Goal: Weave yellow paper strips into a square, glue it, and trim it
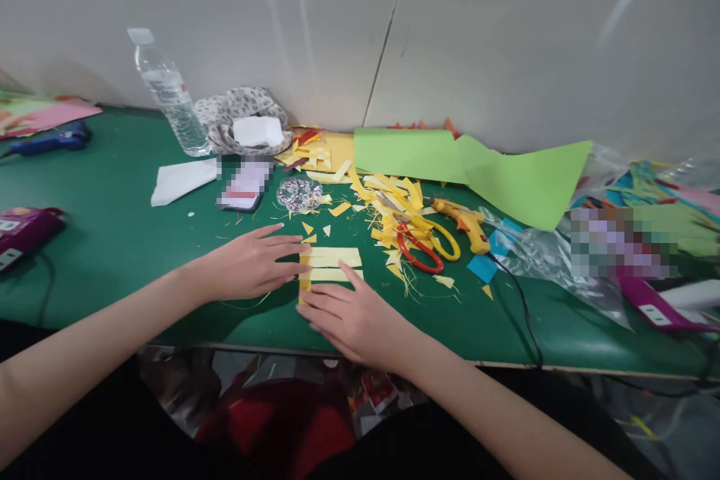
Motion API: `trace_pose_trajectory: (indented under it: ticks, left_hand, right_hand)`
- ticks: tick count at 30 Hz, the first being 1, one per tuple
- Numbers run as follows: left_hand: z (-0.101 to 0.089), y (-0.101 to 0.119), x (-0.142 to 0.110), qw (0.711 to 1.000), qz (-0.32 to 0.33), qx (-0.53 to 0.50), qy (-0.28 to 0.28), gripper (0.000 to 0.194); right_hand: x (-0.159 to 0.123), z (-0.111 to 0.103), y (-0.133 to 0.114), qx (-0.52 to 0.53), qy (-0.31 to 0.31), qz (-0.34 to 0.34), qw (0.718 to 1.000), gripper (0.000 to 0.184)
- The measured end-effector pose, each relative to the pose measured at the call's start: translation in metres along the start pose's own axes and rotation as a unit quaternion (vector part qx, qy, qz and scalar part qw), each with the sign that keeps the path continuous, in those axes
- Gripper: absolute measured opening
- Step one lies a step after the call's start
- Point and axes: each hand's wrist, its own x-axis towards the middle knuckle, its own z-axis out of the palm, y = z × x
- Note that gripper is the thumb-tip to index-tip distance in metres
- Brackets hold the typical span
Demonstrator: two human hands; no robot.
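Pale yellow paper strips (336, 257) lie side by side on the green table, with a darker yellow strip (304, 289) along their left ends. My left hand (256, 262) rests flat with its fingers spread, fingertips at the left edge of the paper. Across the lower strips lies my right hand (357, 319), fingers stretched out and pressing on the paper; part of the paper is hidden under it. Neither hand grips anything. Small yellow triangle scraps (307, 228) lie just beyond the left fingertips.
Red-handled scissors (419, 255) and yellow-handled scissors (444, 236) lie among yellow scraps. Behind are a yellow glue gun (464, 221) with a cord, green paper sheets (405, 154), a round clear case (299, 195), a phone (246, 184) and a water bottle (172, 97). The table's front edge (270, 347) is close.
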Motion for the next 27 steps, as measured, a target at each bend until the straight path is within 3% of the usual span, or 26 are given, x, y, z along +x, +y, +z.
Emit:
trace_pose_trajectory:
  ticks: [6, 10, 15, 19, 21, 22, 24, 27]
  left_hand:
    - [-0.002, 0.008, 0.008, 0.998, -0.037, -0.024, 0.049, 0.031]
    - [0.002, 0.016, 0.017, 0.988, -0.121, -0.065, 0.075, 0.038]
    - [0.008, 0.021, 0.021, 0.976, -0.175, -0.096, 0.081, 0.053]
    - [0.002, 0.012, 0.017, 0.967, -0.186, -0.135, 0.107, 0.038]
    - [-0.005, 0.006, 0.013, 0.941, -0.254, -0.188, 0.122, 0.037]
    - [-0.008, 0.004, 0.011, 0.920, -0.294, -0.235, 0.106, 0.036]
    - [-0.012, -0.001, 0.008, 0.873, -0.376, -0.281, 0.132, 0.035]
    - [-0.014, -0.009, 0.005, 0.809, -0.425, -0.365, 0.180, 0.050]
  right_hand:
    - [-0.003, -0.009, 0.030, -0.036, 0.086, 0.082, 0.992, 0.023]
    - [-0.001, -0.010, 0.040, -0.026, 0.081, 0.123, 0.989, 0.022]
    - [0.000, -0.001, 0.043, -0.032, 0.068, 0.124, 0.990, 0.024]
    - [0.002, 0.001, 0.044, -0.032, 0.071, 0.119, 0.990, 0.024]
    - [0.003, 0.000, 0.044, -0.030, 0.075, 0.117, 0.990, 0.023]
    - [0.003, -0.001, 0.044, -0.028, 0.079, 0.118, 0.990, 0.022]
    - [0.003, -0.002, 0.044, -0.026, 0.090, 0.120, 0.988, 0.022]
    - [0.001, -0.002, 0.045, -0.033, 0.105, 0.115, 0.987, 0.023]
